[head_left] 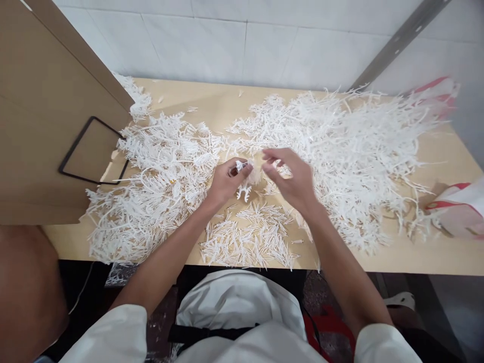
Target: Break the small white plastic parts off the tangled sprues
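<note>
My left hand (226,182) is closed around a white branched plastic piece (244,193), whose short prongs stick out below the thumb and above the fingers. Just to its right, my right hand (291,177) hovers with fingers bent and apart, and nothing shows between them. A blurred whitish patch lies between the two hands. Below them, a spread of short thin white sticks (249,239) covers the table's front edge. On the left lies a heap of white pieces (162,186), and a larger heap of longer branched white strands (359,146) is on the right.
A cardboard box (49,111) with a black outlined square stands on the left of the wooden table (454,257). Red-and-white plastic bags (459,209) lie at the right edge. Behind, a tiled wall (212,45) meets a slanted metal strut (401,43).
</note>
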Demonstrator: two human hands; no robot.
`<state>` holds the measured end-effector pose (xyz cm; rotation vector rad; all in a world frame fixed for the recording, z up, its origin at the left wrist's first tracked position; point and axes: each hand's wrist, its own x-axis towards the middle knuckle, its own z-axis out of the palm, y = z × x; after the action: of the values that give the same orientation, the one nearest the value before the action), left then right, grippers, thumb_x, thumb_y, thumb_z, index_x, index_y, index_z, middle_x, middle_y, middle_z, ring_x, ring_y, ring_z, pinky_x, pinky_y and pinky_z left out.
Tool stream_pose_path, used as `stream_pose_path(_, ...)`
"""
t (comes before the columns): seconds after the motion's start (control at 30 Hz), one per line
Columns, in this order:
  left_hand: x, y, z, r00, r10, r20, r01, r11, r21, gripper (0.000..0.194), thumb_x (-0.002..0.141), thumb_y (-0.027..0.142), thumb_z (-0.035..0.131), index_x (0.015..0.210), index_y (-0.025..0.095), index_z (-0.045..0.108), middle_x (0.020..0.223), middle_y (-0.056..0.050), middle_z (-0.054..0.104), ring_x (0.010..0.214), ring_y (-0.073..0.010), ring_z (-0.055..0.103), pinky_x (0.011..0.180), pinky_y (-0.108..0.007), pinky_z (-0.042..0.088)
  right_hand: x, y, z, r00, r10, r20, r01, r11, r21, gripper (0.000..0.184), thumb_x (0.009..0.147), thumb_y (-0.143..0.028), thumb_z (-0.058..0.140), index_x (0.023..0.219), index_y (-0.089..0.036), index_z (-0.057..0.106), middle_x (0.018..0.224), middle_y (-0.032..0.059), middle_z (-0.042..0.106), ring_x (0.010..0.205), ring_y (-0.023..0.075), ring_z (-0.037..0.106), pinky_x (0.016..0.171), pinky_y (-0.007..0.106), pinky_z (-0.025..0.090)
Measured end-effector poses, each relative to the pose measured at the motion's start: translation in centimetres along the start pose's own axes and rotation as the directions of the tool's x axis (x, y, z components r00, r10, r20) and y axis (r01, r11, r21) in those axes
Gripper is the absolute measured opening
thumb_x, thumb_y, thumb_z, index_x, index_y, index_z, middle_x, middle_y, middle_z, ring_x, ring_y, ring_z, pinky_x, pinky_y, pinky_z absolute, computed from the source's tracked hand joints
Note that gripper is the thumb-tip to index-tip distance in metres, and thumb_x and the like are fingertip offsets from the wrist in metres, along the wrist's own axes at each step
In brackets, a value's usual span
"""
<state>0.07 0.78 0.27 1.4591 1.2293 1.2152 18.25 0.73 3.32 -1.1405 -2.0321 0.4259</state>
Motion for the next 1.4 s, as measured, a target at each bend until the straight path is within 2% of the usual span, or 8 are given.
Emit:
stream_pose_path(0.23,-0.5,0.4,0.3,0.984,0.162,0.071,-0.175,0.951,0.256,0.022,0.082,0.032,0.058,0.066,0.018,0.053,0.061,0.003,0.048,0.056,-0.0077,0.041,0.055,-0.023,0.032,-0.1,0.1,2.3,0.993,0.115,0.004,-0.115,0.989,0.093,0.025,0.091,-0.043,0.051,0.089,-0.02,0.06,0.081,0.0008,0.064,0.069,0.0107,0.058,0.065,0.026,0.049)
stream_pose_path(0.43,-0.9,-0.3,1.1,0.961,0.271,0.059,-0.266,0.838,0.476,0.022,0.082,0.021,0.053,0.064,0.018,0.041,0.063,0.002,0.044,0.061,-0.0106,0.04,0.057,-0.026,0.028,-0.6,0.6,2.8,0.997,0.021,0.073,0.003,0.951,-0.311,0.023,0.096,-0.033,0.039,0.084,-0.018,0.053,0.077,0.0036,0.058,0.066,0.0138,0.054,0.057,0.028,0.038)
stream_pose_path(0.63,-0.9,-0.3,1.4,0.972,0.235,0.02,-0.217,0.859,0.463,0.025,0.083,0.022,0.051,0.062,0.018,0.038,0.062,0.001,0.043,0.057,-0.0096,0.036,0.054,-0.026,0.026,-1.2,0.9,3.1,0.996,-0.082,-0.039,0.059,0.911,-0.407,0.024,0.096,-0.028,0.033,0.076,-0.02,0.044,0.069,0.0022,0.052,0.057,0.011,0.044,0.052,0.026,0.034)
stream_pose_path(0.83,0.2,-0.6,-0.1,0.974,0.073,-0.214,-0.011,0.961,0.275,0.017,0.084,0.032,0.054,0.074,0.018,0.053,0.058,0.004,0.046,0.051,-0.0074,0.038,0.051,-0.023,0.029,-1.5,-0.3,2.5,0.998,0.022,-0.067,-0.036,0.974,-0.223,0.02,0.097,-0.03,0.035,0.085,-0.021,0.048,0.076,0.0009,0.057,0.064,0.011,0.051,0.059,0.026,0.042)
stream_pose_path(0.97,0.2,-0.2,-0.2,0.995,0.1,-0.004,-0.097,0.975,0.2,0.025,0.086,0.042,0.053,0.077,0.018,0.055,0.063,0.002,0.051,0.056,-0.0085,0.044,0.054,-0.023,0.034,-1.2,-0.1,2.7,0.998,0.022,-0.058,-0.027,0.995,-0.091,0.026,0.098,-0.036,0.036,0.113,-0.024,0.054,0.113,0.0054,0.059,0.106,0.0161,0.056,0.09,0.034,0.046)
stream_pose_path(1.03,0.1,-0.2,0.0,0.985,0.155,0.079,-0.17,0.956,0.241,0.025,0.087,0.039,0.052,0.075,0.018,0.056,0.067,0.001,0.053,0.06,-0.0096,0.047,0.057,-0.024,0.035,-1.2,0.2,2.9,0.999,0.035,-0.038,-0.038,0.996,-0.085,0.029,0.097,-0.039,0.038,0.117,-0.025,0.055,0.116,0.0048,0.06,0.112,0.0179,0.054,0.096,0.038,0.043)
stream_pose_path(1.23,0.1,-0.9,0.1,0.955,0.26,0.141,-0.294,0.888,0.353,0.028,0.086,0.032,0.052,0.063,0.017,0.048,0.062,0.002,0.05,0.055,-0.009,0.043,0.056,-0.024,0.033,-1.3,1.2,2.9,0.998,0.026,0.059,-0.021,0.996,-0.086,0.03,0.097,-0.04,0.038,0.107,-0.021,0.059,0.103,0.0042,0.066,0.092,0.0152,0.061,0.081,0.031,0.048)
stream_pose_path(1.4,-0.3,-0.6,0.4,0.952,0.265,0.152,-0.306,0.832,0.462,0.034,0.085,0.028,0.052,0.059,0.017,0.034,0.06,0.003,0.044,0.055,-0.0088,0.038,0.057,-0.025,0.03,-1.1,1.5,2.9,0.994,-0.102,0.044,0.111,0.914,-0.391,0.034,0.099,-0.034,0.034,0.087,-0.016,0.06,0.078,0.0052,0.062,0.074,0.0152,0.057,0.068,0.028,0.042)
